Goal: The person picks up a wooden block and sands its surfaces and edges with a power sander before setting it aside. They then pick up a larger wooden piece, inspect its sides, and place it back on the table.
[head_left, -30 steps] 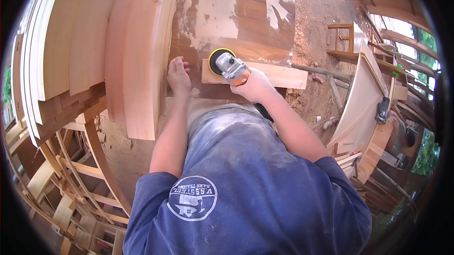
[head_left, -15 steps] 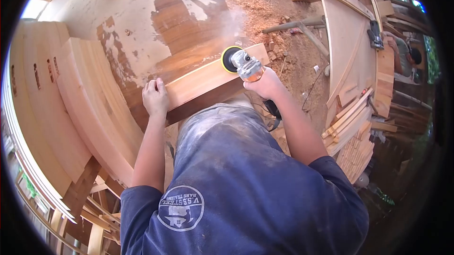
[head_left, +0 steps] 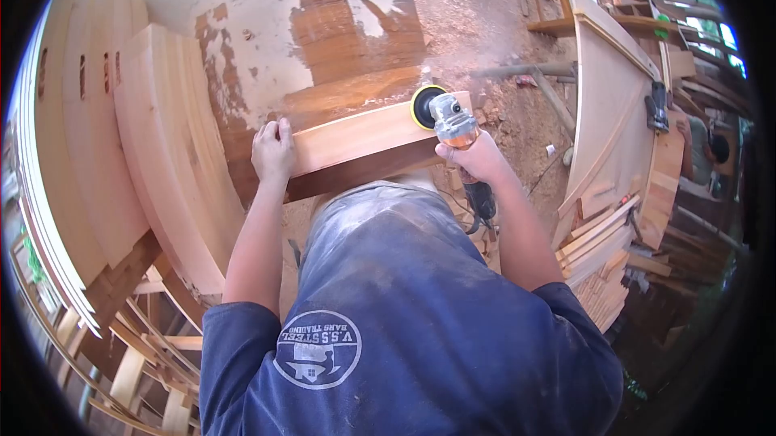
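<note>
A pale wooden board (head_left: 356, 139) lies across the near edge of a brown, patchily worn table (head_left: 331, 40), close to my lap. My left hand (head_left: 273, 151) grips the board's left end, fingers curled over its far edge. In my right hand (head_left: 477, 157) is an angle grinder (head_left: 455, 121) with an orange-and-silver head, held by its dark body. Its yellow-rimmed sanding disc (head_left: 423, 108) is tilted against the board's top near the right end. Whether the whole disc touches the wood cannot be made out.
Large planks (head_left: 174, 145) stand at my left. Wood shavings (head_left: 477, 16) cover the ground ahead. On the right are a pale panel (head_left: 610, 96), a stack of wood strips (head_left: 598, 242) and another person (head_left: 699, 149) at a power tool (head_left: 657, 109).
My right hand has moved the grinder rightward along the board, towards its right end. My left hand stays on the left end. The whole view has shifted somewhat.
</note>
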`<action>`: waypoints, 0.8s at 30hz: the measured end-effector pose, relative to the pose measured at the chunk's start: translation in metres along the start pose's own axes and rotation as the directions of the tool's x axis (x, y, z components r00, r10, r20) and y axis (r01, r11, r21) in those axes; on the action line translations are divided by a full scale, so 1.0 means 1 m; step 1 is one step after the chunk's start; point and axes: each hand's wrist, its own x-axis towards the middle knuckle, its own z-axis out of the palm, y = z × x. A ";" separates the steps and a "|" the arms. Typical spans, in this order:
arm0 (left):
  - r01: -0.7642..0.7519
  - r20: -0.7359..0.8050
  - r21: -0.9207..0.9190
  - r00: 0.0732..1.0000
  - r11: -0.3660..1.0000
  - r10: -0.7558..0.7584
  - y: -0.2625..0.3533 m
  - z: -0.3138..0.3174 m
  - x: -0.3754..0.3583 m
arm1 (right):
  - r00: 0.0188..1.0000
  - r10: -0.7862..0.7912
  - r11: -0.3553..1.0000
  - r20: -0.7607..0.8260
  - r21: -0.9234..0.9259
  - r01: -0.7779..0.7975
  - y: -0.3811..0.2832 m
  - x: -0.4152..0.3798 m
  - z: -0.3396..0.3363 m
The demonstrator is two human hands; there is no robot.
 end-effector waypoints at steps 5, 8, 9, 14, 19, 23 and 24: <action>0.247 -0.062 -0.486 0.947 0.838 -0.315 -0.036 0.001 -0.008 | 0.975 -0.073 0.982 0.208 -0.159 0.107 -0.062 -0.014 0.053; 0.278 -0.131 -0.646 0.877 0.711 -0.462 -0.065 -0.003 -0.034 | 0.911 -0.256 0.927 0.325 -0.184 0.326 -0.065 -0.001 0.087; 0.278 -0.127 -0.660 0.874 0.698 -0.469 -0.075 -0.005 -0.045 | 0.891 -0.281 0.916 0.357 -0.178 0.360 -0.072 0.000 0.098; 0.287 -0.092 -0.732 0.857 0.618 -0.507 -0.100 -0.016 -0.098 | 0.845 -0.304 0.862 0.440 -0.251 0.441 -0.122 -0.003 0.156; 0.248 -0.109 -0.728 0.878 0.639 -0.466 -0.094 -0.026 -0.112 | 0.847 -0.234 0.810 0.477 -0.387 0.441 -0.168 -0.024 0.195; 0.244 -0.105 -0.707 0.891 0.664 -0.441 -0.094 -0.031 -0.106 | 0.850 -0.278 0.856 0.447 -0.286 0.430 -0.148 -0.017 0.198; 0.257 -0.094 -0.706 0.889 0.660 -0.447 -0.094 -0.032 -0.105 | 0.849 -0.294 0.877 0.439 -0.229 0.422 -0.147 -0.019 0.196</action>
